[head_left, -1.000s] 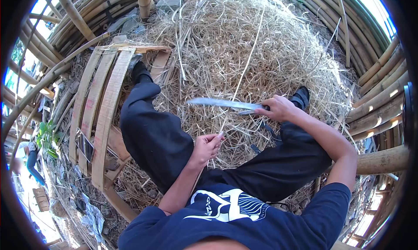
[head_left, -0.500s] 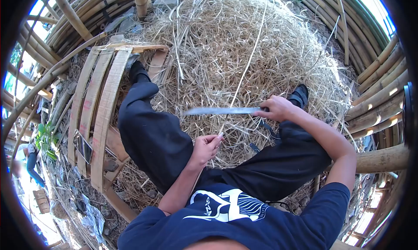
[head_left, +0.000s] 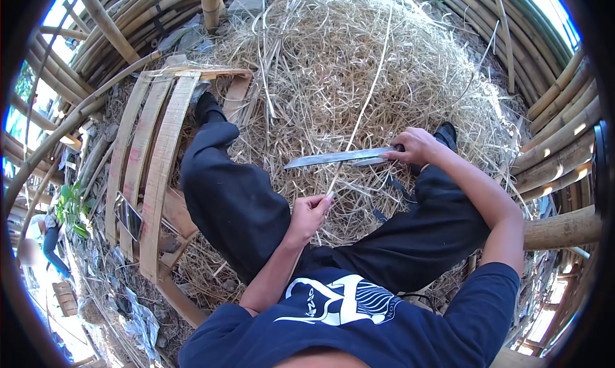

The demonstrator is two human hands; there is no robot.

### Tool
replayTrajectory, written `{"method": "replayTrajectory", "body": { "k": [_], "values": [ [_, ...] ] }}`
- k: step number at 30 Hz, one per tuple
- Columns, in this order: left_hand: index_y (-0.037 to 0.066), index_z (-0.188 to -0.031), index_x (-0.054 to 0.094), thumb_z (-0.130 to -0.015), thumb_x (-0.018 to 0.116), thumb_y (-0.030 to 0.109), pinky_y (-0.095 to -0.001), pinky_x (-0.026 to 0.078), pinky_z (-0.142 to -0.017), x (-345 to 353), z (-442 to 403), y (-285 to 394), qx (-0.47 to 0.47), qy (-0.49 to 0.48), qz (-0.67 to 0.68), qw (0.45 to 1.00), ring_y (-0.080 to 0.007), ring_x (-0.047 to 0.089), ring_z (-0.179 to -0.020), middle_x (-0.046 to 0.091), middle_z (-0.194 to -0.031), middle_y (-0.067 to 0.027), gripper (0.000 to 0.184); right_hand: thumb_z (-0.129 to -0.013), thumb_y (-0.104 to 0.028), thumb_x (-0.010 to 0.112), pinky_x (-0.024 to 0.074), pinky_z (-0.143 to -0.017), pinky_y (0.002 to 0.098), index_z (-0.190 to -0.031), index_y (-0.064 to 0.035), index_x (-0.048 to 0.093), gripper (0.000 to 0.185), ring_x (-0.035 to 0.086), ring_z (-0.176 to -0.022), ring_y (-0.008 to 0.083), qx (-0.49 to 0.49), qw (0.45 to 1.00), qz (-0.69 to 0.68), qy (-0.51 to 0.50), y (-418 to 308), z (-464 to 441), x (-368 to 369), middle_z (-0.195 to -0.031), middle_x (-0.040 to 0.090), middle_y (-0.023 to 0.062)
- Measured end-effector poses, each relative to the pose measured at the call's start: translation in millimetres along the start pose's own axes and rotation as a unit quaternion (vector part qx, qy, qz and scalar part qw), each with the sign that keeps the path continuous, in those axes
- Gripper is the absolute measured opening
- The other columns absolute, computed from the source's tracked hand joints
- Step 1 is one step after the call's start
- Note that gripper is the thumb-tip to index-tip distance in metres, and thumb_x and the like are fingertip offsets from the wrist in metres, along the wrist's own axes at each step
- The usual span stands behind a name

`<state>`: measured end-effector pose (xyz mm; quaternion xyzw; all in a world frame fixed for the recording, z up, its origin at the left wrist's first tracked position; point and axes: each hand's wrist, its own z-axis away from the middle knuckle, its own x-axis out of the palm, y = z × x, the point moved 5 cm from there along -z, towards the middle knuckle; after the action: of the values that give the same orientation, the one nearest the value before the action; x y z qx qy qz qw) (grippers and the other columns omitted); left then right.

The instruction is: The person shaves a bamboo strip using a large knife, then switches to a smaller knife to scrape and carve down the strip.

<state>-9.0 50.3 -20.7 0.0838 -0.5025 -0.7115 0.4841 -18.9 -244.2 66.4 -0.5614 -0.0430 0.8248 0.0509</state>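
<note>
My left hand [head_left: 309,218] is closed in a pinch on a long thin bamboo strip [head_left: 366,103]. From there the strip runs up and away over the pile of shavings [head_left: 333,54], and its lower end passes back beneath my forearm. My right hand [head_left: 414,146] grips the dark handle of a long-bladed knife [head_left: 339,158]. The blade points left and lies across the strip, a little beyond my left hand. Whether its edge touches the strip I cannot tell.
A slatted wooden crate [head_left: 150,156] stands by my left leg, with a phone-like dark flat object [head_left: 129,215] on its slats. Stacked bamboo poles [head_left: 557,131] line the right side, more of them at the back left. Another person [head_left: 48,240] is at the far left.
The knife has shifted slightly toward me on the right side, its blade now tilted and sharper in view. My left hand keeps its pinch on the strip. The whole view has shifted a little.
</note>
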Motion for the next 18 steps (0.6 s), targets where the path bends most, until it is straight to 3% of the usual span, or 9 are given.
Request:
{"method": "replayTrajectory", "body": {
  "k": [4, 7, 8, 10, 12, 13, 16, 18],
  "values": [
    [-0.005, -0.091, 0.066, -0.094, 0.058, 0.012, -0.0177, 0.019, -0.037, -1, 1, 4, 0.004, 0.003, -0.002, 1.000, 0.0006, 0.032, -0.041, 0.046, -0.060, 0.0054, 0.019, -0.080, -0.073, 0.049, 0.0498, -0.064, 0.0451, -0.081, -0.0054, 0.071, 0.071, 0.063, -0.069, 0.0371, 0.000, 1.000, -0.004, 0.004, 3, 0, -5, -0.065, 0.061, 0.0193],
    [-0.005, -0.090, 0.066, -0.094, 0.058, 0.013, -0.0179, 0.019, -0.037, -4, 1, 4, 0.019, 0.004, 0.007, 1.000, 0.0008, 0.032, -0.041, 0.046, -0.060, 0.0053, 0.020, -0.079, -0.074, 0.048, 0.0494, -0.063, 0.0452, -0.081, -0.0057, 0.071, 0.072, 0.063, -0.070, 0.0368, 0.061, 0.998, -0.005, -0.035, 18, -1, -8, -0.065, 0.061, 0.0204],
    [-0.005, -0.090, 0.066, -0.094, 0.058, 0.013, -0.0179, 0.019, -0.037, -6, 3, 1, 0.016, 0.002, 0.005, 1.000, 0.0008, 0.032, -0.041, 0.046, -0.060, 0.0053, 0.020, -0.079, -0.074, 0.048, 0.0495, -0.064, 0.0444, -0.082, -0.0061, 0.071, 0.072, 0.063, -0.071, 0.0354, 0.032, 0.998, 0.006, 0.047, 31, -1, -2, -0.070, 0.063, 0.0204],
    [-0.005, -0.090, 0.065, -0.095, 0.057, 0.013, -0.0178, 0.019, -0.037, -4, 0, 3, 0.022, -0.006, -0.005, 1.000, 0.0010, 0.031, -0.041, 0.046, -0.060, 0.0055, 0.021, -0.081, -0.072, 0.048, 0.0500, -0.066, 0.0435, -0.084, -0.0056, 0.071, 0.071, 0.063, -0.072, 0.0331, 0.026, 0.998, 0.026, 0.041, 30, 2, -11, -0.074, 0.064, 0.0197],
    [-0.005, -0.090, 0.065, -0.095, 0.057, 0.013, -0.0178, 0.019, -0.036, -7, 6, 7, 0.009, -0.001, 0.007, 1.000, 0.0010, 0.030, -0.040, 0.045, -0.060, 0.0060, 0.021, -0.083, -0.069, 0.049, 0.0506, -0.067, 0.0427, -0.084, -0.0040, 0.071, 0.069, 0.064, -0.073, 0.0315, 0.159, 0.987, -0.033, 0.012, 53, 7, -22, -0.076, 0.065, 0.0189],
    [-0.005, -0.091, 0.065, -0.095, 0.057, 0.014, -0.0177, 0.019, -0.036, -8, 13, 8, 0.006, -0.009, 0.017, 1.000, 0.0011, 0.030, -0.040, 0.044, -0.059, 0.0064, 0.021, -0.086, -0.059, 0.055, 0.0470, -0.057, 0.0409, -0.076, -0.0012, 0.069, 0.060, 0.058, -0.057, 0.0318, 0.202, 0.973, -0.048, 0.106, 76, 15, -30, -0.062, 0.061, 0.0173],
    [-0.003, -0.090, 0.066, -0.094, 0.058, 0.014, -0.0180, 0.021, -0.037, -15, 18, 7, -0.004, -0.012, 0.040, 0.999, 0.0007, 0.031, -0.040, 0.044, -0.057, 0.0078, 0.019, -0.086, -0.062, 0.052, 0.0479, -0.061, 0.0439, -0.075, 0.0027, 0.067, 0.067, 0.061, -0.059, 0.0315, 0.304, 0.935, -0.032, 0.178, 121, 38, -38, -0.061, 0.060, 0.0200],
    [-0.002, -0.090, 0.066, -0.094, 0.059, 0.015, -0.0178, 0.021, -0.036, -8, 12, 9, -0.012, -0.019, 0.038, 0.999, 0.0009, 0.031, -0.040, 0.045, -0.057, 0.0077, 0.019, -0.086, -0.064, 0.051, 0.0480, -0.063, 0.0445, -0.075, 0.0028, 0.067, 0.069, 0.061, -0.062, 0.0332, 0.309, 0.930, -0.079, 0.182, 120, 48, -21, -0.062, 0.061, 0.0204]
  ]
}}
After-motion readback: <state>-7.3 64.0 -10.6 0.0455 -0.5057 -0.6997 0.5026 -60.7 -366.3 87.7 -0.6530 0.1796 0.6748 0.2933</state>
